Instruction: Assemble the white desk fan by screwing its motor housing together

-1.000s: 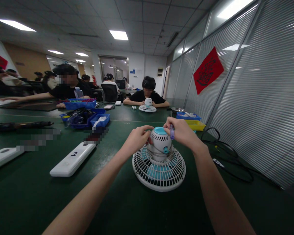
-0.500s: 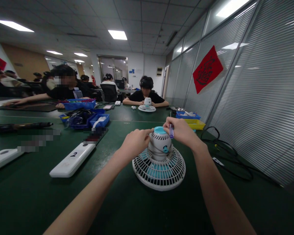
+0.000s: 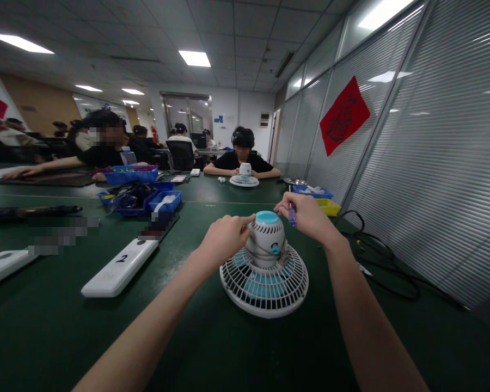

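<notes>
In front of us the table [image 3: 253,351] runs up to the fan [image 3: 265,242], which sits face down, its round grille rim [image 3: 263,313] on the tabletop and its blue cap [image 3: 268,218] uppermost. Our forearms [image 3: 159,318] come in on either side of that rim. Left of the fan, a strip of green surface separates it from a white device [image 3: 118,269] marked 2; right of it, room reaches out to looped black cable [image 3: 386,253]. Our left hand [image 3: 227,237] is half open at the fan's left, index finger out to the cap's edge, thumb bent below. Our right hand [image 3: 306,215], at the fan's upper right, pinches a purple-handled screwdriver [image 3: 292,214]; whether its fingertips touch the cap we cannot tell. Beyond the fan, a yellow tray [image 3: 330,207] lies to the right, blue bins [image 3: 165,203] to the left; farther behind, a co-worker [image 3: 224,162] leans over a second fan [image 3: 245,173].
</notes>
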{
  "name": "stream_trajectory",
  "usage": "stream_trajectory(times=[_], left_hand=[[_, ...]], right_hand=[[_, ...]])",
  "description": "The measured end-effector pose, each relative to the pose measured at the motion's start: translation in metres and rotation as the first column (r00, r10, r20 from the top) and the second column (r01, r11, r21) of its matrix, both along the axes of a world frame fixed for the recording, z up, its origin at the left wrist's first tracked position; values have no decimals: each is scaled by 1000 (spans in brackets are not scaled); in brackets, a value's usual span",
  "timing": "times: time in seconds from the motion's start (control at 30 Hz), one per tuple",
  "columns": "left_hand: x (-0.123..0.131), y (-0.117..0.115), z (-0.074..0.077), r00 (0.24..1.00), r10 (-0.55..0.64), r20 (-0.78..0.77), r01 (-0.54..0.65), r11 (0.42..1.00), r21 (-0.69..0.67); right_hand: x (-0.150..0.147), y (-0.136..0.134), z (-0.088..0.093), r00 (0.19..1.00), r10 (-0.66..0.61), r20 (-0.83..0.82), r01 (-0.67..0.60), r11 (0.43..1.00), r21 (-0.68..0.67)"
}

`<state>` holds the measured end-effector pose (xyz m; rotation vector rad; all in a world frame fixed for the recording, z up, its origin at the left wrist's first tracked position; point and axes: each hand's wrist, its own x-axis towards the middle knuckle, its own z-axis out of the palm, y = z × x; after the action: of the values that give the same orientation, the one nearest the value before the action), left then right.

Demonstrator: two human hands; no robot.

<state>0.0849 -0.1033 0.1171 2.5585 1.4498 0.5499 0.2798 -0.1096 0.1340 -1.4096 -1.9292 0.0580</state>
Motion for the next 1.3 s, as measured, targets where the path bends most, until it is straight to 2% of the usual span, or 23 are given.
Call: stream_trajectory(times=[0.63,0.87,0.97,1.03,1.17,1.23,1.3], left_hand=[[0,6,-4,997,-40,71,42,999,-19],[0,7,-6,992,-64,107,67,997,-26],[-2,11,-7,982,-82,169,95,993,-67],[-5,15,-8,966,-104,237,134,984,-114],[-10,24,-11,912,-125,391,223,951,-214],[-13,29,-13,875,-136,464,275,929,-247],[-15,33,-15,841,-145,521,321,909,-265]], right_hand=[[1,-6,7,999,-42,11,42,993,-107],[3,-4,5,992,-80,102,84,996,-29],[2,-4,5,988,-117,96,113,993,41],[0,-4,7,985,-162,54,152,978,145],[-11,-7,6,982,-190,-17,182,901,394],[-17,-12,0,988,-147,43,107,865,490],[-22,-21,-12,977,-8,213,-107,844,525]])
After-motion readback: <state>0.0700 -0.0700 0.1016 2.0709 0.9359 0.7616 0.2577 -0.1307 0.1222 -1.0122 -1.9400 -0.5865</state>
